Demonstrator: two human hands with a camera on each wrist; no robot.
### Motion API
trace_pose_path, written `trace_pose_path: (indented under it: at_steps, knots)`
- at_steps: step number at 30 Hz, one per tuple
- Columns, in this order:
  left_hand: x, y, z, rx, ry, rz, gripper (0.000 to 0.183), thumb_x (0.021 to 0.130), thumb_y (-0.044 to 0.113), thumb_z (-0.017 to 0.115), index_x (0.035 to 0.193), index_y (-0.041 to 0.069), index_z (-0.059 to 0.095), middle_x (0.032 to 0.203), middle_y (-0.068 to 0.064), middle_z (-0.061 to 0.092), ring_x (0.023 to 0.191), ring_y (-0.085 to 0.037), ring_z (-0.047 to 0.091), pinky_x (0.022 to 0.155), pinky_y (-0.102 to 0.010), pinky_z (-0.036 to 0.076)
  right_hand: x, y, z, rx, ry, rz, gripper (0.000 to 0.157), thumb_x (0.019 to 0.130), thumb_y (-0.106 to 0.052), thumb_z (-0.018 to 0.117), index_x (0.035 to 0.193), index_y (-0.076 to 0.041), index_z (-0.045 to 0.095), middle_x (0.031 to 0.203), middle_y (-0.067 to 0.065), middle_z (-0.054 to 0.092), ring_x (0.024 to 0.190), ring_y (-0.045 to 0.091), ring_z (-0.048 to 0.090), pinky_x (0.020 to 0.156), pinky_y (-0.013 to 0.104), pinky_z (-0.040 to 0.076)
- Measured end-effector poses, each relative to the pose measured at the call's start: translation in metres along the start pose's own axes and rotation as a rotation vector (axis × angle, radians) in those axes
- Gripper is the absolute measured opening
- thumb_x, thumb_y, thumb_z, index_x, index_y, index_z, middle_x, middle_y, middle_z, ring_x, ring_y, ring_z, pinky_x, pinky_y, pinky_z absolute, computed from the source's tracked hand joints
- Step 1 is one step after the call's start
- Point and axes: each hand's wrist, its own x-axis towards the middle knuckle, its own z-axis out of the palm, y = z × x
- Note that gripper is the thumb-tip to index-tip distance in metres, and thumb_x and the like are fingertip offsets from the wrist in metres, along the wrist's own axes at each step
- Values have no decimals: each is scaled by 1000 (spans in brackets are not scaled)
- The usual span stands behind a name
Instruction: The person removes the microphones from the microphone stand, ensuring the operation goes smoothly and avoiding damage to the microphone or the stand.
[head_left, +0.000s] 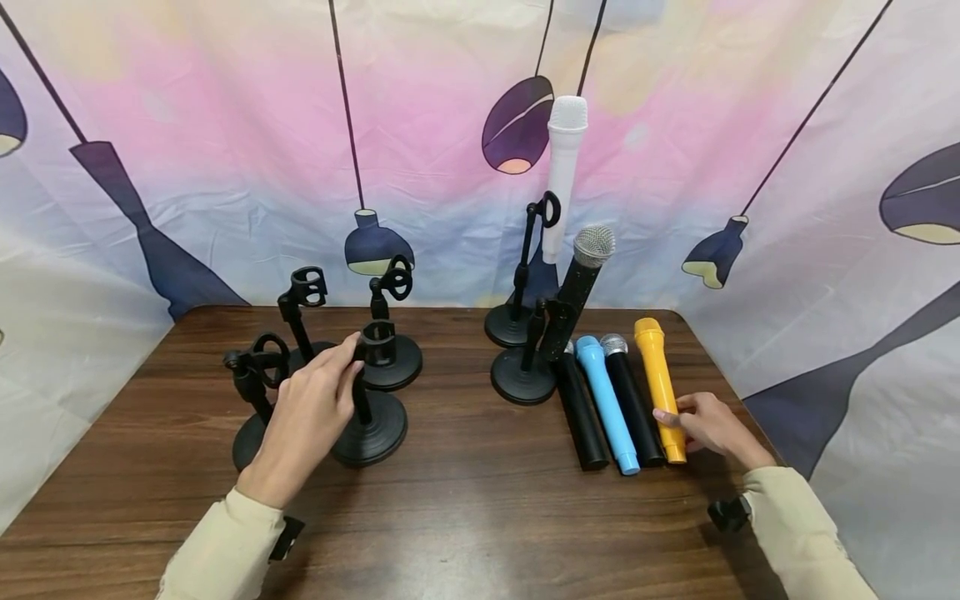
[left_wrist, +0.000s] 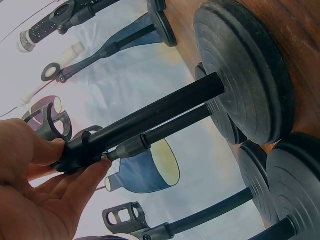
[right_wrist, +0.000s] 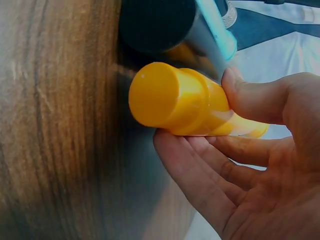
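At the table's right side, my right hand (head_left: pixel 716 427) pinches a yellow microphone (head_left: pixel 660 387) near its lower end, thumb on one side and fingers on the other. The right wrist view shows the flat yellow end (right_wrist: pixel 155 95) close over the wood. My left hand (head_left: pixel 311 408) grips the top of a black microphone stand (left_wrist: pixel 155 115) just under its clip (left_wrist: pixel 52 122). The round base (head_left: pixel 371 429) of that stand sits on the table. Beside the yellow microphone lie a blue microphone (head_left: pixel 609 404) and two black ones, one with a silver head (head_left: pixel 633 400).
Several other black stands (head_left: pixel 393 358) are grouped around my left hand. Toward the back, one stand (head_left: pixel 510 321) holds a white microphone (head_left: pixel 566 175) upright, and another (head_left: pixel 525 375) carries a tilted black microphone (head_left: pixel 573 292). A printed cloth (head_left: pixel 450 125) hangs behind the table (head_left: pixel 465 517).
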Motion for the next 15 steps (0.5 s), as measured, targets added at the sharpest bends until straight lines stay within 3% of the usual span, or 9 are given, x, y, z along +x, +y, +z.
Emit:
trace_pose_path:
  at_steps: [8,15]
  knots:
    - [0,-1,0,4,9,9,40,99,0,63,139,-3,59,110,-23,69,75,-35,70,58,-49,55,3,2,3,49,-27,61,62,103,-31,62,129,24,50,98,21,65,82,25,68,71,43,59]
    - [0,-1,0,-8,12,5,41,100,1,63,140,-3,58,112,-23,69,78,-36,71,61,-50,55,6,3,6,38,-24,75,67,102,-35,62,130,24,50,98,21,66,84,26,67,71,42,59]
